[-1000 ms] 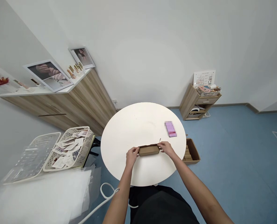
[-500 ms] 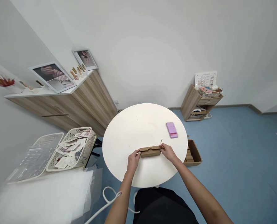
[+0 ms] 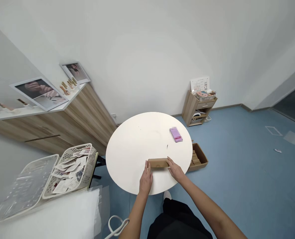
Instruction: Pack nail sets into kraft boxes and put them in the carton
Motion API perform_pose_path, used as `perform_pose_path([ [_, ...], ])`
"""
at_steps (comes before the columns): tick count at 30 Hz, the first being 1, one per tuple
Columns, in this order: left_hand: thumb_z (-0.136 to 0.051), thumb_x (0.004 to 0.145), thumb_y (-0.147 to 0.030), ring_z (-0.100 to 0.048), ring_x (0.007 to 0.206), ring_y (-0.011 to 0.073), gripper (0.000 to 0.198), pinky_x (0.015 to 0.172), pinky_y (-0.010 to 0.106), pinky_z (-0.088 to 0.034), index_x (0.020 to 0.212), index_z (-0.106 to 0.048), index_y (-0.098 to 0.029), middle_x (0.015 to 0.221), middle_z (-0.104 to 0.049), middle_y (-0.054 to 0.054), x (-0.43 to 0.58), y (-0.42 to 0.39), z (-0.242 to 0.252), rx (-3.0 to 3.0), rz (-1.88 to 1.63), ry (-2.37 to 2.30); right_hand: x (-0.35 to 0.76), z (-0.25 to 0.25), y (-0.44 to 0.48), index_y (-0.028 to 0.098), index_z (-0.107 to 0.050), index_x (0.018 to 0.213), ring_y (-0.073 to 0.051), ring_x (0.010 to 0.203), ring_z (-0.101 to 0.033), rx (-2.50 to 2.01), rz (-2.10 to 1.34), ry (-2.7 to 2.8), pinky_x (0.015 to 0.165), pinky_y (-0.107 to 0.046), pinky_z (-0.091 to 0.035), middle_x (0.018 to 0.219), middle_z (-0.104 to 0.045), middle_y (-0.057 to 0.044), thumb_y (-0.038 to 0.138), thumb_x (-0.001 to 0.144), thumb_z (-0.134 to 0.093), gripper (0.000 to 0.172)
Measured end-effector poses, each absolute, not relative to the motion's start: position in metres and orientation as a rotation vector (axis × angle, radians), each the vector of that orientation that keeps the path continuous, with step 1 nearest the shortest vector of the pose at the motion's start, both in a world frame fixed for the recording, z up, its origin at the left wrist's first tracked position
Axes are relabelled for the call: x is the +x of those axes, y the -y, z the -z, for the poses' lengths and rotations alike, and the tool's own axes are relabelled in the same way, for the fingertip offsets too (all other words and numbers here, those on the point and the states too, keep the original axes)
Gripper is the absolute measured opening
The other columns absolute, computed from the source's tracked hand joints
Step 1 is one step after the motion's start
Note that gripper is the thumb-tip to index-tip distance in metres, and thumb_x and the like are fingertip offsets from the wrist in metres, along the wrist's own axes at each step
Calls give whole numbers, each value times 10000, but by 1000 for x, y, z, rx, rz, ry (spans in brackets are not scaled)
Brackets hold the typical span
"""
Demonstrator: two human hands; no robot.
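One white table (image 3: pixel 127 142) is flanked at right by one carton (image 3: pixel 199 166). On the table's near half, one brown box (image 3: pixel 157 163) is grasped at both ends by two hands: the left hand (image 3: pixel 146 182) pointed far, the right hand (image 3: pixel 176 171) slanted far-left.

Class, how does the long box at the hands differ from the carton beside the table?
The long box looks closed; the carton is open, with brown blocks inside. The left hand and right hand touch the long box; neither touches the carton. Both are brown.
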State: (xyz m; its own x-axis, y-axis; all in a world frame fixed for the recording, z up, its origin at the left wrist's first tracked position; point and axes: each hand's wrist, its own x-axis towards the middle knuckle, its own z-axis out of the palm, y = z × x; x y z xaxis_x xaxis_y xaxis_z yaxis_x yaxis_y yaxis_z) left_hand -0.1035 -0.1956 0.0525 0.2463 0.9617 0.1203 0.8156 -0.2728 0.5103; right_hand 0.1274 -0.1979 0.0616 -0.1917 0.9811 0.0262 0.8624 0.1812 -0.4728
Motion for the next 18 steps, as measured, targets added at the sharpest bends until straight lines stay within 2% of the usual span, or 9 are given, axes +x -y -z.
perform_pose_path([
  [4,-283,928,-179,-440,1357,252,599,991,401,-490,1523,-220,-222,1583,-268,119,-112,211,-46,2307,-535,-1465,109,-73,220,193,-471,1254,-228,1028,-598,-1836,-491,2161,772,-320,-533,1242,-588,-124,52,822,-455,455],
  [8,-365,914,-201,-206,1467,305,666,1135,590,-244,1539,-137,-205,1600,-191,156,-104,223,-64,2442,-584,-1569,96,-95,244,179,-472,1206,-248,1035,-573,-1817,-447,2166,786,-351,-521,1140,-607,-117,106,847,-502,367],
  [10,-428,887,-191,-167,1473,332,682,1142,633,-160,1527,-195,-193,1586,-224,177,-95,227,-76,2488,-573,-1613,100,-105,258,189,-464,1210,-239,1054,-562,-1725,-454,2201,803,-348,-515,1163,-596,-106,120,852,-516,369],
  [14,-492,826,-137,-431,1345,318,558,1134,611,-219,1374,-464,-235,1360,-562,131,-75,236,-86,2491,-396,-1410,125,-118,291,202,-426,1279,-234,1095,-541,-1535,-471,2184,863,-365,-501,1209,-579,-104,142,860,-547,441],
  [16,-495,820,-147,-530,1239,302,477,1117,605,-264,1287,-531,-238,1254,-629,107,-61,241,-85,2420,-370,-1316,145,-121,305,214,-403,1325,-238,1101,-532,-1494,-483,2127,874,-376,-499,1220,-580,-105,151,871,-545,480],
  [18,-496,837,-198,-561,1183,297,409,1101,599,-298,1240,-555,-236,1228,-636,101,-39,247,-86,2324,-421,-1247,171,-123,316,232,-379,1366,-245,1090,-525,-1524,-494,2022,859,-383,-504,1228,-584,-105,166,877,-544,521],
])
